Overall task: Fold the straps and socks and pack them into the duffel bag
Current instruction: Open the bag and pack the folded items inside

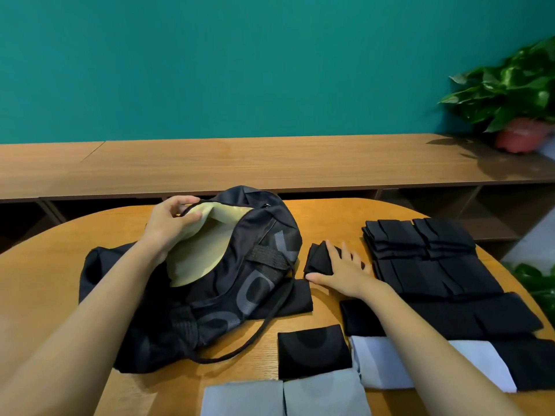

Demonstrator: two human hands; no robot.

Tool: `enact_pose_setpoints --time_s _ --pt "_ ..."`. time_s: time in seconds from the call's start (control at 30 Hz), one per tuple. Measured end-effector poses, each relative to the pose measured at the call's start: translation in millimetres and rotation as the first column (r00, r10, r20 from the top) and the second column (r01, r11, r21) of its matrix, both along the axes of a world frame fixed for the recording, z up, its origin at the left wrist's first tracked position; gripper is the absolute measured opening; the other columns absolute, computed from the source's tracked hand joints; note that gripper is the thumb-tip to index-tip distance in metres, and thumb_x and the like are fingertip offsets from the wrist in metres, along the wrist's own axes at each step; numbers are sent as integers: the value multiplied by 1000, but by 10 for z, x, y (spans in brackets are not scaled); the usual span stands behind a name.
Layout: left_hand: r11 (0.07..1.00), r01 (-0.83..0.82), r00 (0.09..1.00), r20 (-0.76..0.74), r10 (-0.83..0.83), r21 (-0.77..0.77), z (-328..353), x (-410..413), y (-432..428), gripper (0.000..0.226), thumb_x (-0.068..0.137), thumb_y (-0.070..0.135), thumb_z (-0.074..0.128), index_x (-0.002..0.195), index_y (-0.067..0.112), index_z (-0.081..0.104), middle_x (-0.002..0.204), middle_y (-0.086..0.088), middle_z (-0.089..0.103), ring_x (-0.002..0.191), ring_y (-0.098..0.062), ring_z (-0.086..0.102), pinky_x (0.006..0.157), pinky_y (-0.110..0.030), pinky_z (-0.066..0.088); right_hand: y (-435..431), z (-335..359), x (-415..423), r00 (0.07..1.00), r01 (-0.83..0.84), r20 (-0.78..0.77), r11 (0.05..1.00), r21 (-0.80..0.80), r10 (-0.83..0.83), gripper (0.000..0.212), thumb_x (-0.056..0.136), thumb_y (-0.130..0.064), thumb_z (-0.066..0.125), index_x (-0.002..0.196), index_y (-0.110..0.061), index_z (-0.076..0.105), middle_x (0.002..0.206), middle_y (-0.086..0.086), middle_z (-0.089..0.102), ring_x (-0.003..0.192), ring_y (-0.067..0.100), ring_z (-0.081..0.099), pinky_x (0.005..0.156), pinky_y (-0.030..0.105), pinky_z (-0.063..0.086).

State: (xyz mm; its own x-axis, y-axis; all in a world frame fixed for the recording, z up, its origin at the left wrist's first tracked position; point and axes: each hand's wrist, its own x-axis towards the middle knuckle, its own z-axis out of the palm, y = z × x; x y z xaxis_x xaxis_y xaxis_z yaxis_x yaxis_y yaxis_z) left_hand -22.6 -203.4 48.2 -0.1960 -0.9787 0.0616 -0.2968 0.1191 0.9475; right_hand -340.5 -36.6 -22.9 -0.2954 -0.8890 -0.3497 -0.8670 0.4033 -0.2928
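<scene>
A black duffel bag (240, 283) with grey lettering lies on the wooden table (45, 265), its opening showing a pale yellow lining. My left hand (172, 223) grips the bag's upper rim and holds the opening apart. My right hand (342, 270) lies with spread fingers on a small folded black strap (318, 259) just right of the bag. A stack of folded black straps (420, 253) sits at the right. Folded black socks (313, 351) and light grey socks (327, 397) lie near the front edge.
A long wooden shelf (270, 163) runs behind the table under a teal wall. A potted plant (516, 115) stands at its right end. The bag's thin black cord (270, 322) loops over the table in front of the bag.
</scene>
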Motion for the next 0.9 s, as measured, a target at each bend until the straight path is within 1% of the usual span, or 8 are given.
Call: enact_pose_setpoints --time_s 0.1,0.23,0.4,0.5,0.6,0.67,0.77,0.9 --pt "1000 12 1000 -29 -12 8 22 15 12 27 84 16 74 88 43 72 112 -16 66 96 -29 63 83 -40 49 -54 43 -191 973 -159 -168 987 23 161 121 68 -80 62 153 -35 -12 164 8 -1 148 32 4 115 56 10" --pt "1000 21 998 -66 -20 22 49 11 27 25 87 9 70 94 33 70 100 -10 66 88 -20 58 79 -34 46 -70 -71 -330 973 -222 -77 975 -30 219 120 68 -75 67 154 -38 -8 162 1 11 147 25 11 116 51 12" --pt "999 13 994 -109 -9 41 87 13 39 24 89 4 67 105 21 68 95 -5 64 81 -15 57 68 -21 47 -100 -122 -237 987 -132 -111 978 -161 115 103 76 -61 67 154 -36 5 143 8 37 130 30 34 104 44 32" --pt "1000 1 994 -114 3 30 117 31 20 24 89 3 65 108 17 67 90 -1 64 67 -6 58 56 -12 46 -130 -131 -121 999 -43 -33 976 -213 37 97 75 -41 73 153 -33 16 140 7 42 129 30 40 104 46 37" --pt "1000 -6 993 -120 8 18 148 60 -14 20 90 1 64 97 19 68 70 15 64 54 4 55 51 -9 42 -102 -125 -30 996 72 77 948 -309 -51 90 73 -24 78 147 -30 29 139 6 49 124 28 48 101 45 43" --pt "1000 -5 997 -83 5 1 177 115 -60 22 90 0 62 84 20 69 64 13 61 56 0 51 52 -11 39 -67 -63 42 982 161 158 899 -406 -104 86 71 -18 79 144 -29 35 130 5 56 113 26 54 89 37 48" --pt "1000 4 1000 -28 -3 6 244 209 -145 28 91 4 59 77 22 76 81 -4 67 73 -15 50 69 -26 41 -48 236 306 936 278 338 797 -536 -99 81 74 -10 78 143 -26 38 113 -5 56 98 17 53 74 25 45" --pt "999 28 1000 -12 -28 -20 405 254 -233 24 92 10 62 84 27 77 99 -2 74 89 -13 59 83 -31 47 -151 685 955 850 247 521 814 -526 79 73 76 -11 76 133 -39 39 104 -17 55 92 6 53 66 12 42"
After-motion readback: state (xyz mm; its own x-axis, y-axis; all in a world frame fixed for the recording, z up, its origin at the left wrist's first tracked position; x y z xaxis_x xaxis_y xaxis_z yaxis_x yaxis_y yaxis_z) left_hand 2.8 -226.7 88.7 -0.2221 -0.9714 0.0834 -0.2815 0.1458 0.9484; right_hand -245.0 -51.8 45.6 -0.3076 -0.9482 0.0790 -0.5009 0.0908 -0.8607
